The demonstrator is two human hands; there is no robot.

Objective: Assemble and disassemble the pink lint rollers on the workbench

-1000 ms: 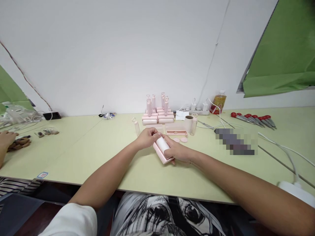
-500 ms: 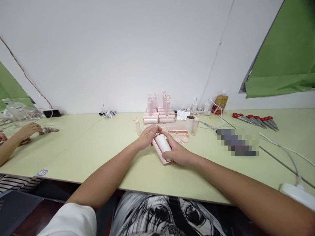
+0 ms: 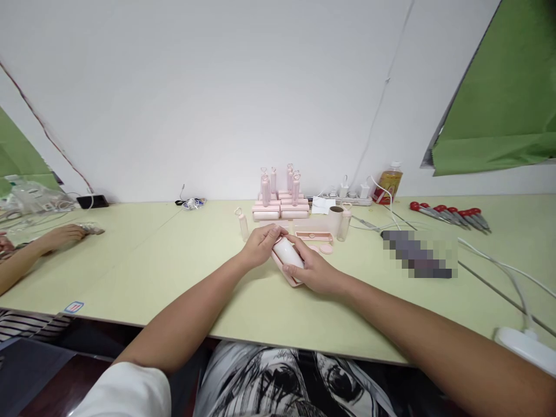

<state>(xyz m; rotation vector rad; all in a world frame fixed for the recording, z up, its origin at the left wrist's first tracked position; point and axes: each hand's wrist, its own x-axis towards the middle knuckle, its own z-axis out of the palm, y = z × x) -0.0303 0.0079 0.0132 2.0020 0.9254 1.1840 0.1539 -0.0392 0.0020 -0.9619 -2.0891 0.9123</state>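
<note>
A white lint roller [image 3: 287, 252] lies in a pink case [image 3: 286, 275], held just above the table in front of me. My left hand [image 3: 263, 243] is closed around the upper left end, its thumb and fingers pressed together there. From the other side, my right hand [image 3: 319, 267] grips the case and roller, with its thumb across the lower end of the white roll. Beyond my hands are an open pink case half [image 3: 313, 236] and a round pink disc [image 3: 326, 249]. A second disc is partly hidden behind my right hand.
Stacked pink rollers [image 3: 266, 214] stand by the wall, with several clear pink bottle-like pieces on top. A cardboard tube [image 3: 335, 215] and a drink bottle [image 3: 388, 182] are to the right, beside cables and red-tipped tools [image 3: 452, 213]. Another person's hand [image 3: 65, 236] works at far left.
The white roller has shifted in the pink case and shows a smoother, rounder face. My hands have barely moved. The other person's hand has reached further right, over the small bag.
</note>
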